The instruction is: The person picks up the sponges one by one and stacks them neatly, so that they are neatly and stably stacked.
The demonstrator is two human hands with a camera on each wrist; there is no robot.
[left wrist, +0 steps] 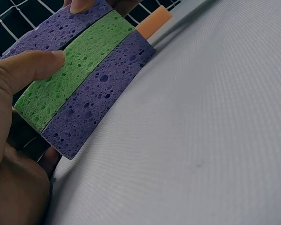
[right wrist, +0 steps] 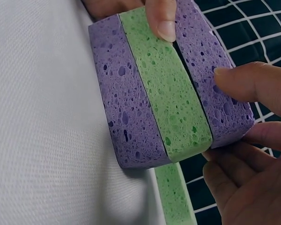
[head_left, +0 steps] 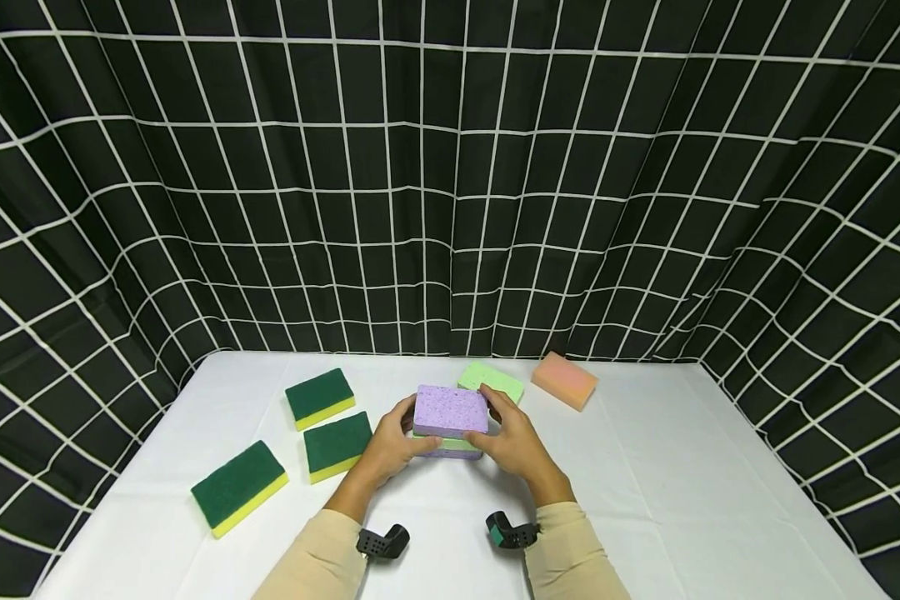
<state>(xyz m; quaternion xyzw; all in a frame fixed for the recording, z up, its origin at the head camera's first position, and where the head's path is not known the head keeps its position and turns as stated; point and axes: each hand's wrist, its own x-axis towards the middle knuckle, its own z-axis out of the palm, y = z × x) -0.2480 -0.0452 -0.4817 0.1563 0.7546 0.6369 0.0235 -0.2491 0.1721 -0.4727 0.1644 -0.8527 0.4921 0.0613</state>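
Note:
Three sponges are stacked: a purple sponge [left wrist: 103, 89] at the bottom, a light green sponge [right wrist: 171, 93] in the middle and another purple sponge [head_left: 450, 408] on top. My right hand [head_left: 519, 446] grips the top purple sponge at its right end, thumb on the near side and fingers behind. At the left end, my left hand [head_left: 388, 446] holds the middle green sponge, with its thumb pressed on the near face. A thin dark gap shows between the green and top purple sponges in the right wrist view. The far side of the stack is hidden.
Behind the stack lies a second light green sponge [head_left: 492, 379], with an orange sponge [head_left: 565, 381] to its right. Several green-and-yellow scouring sponges [head_left: 240, 486] lie on the left of the white table [head_left: 690, 500]. A dark gridded curtain [head_left: 390, 183] surrounds the table's back and sides.

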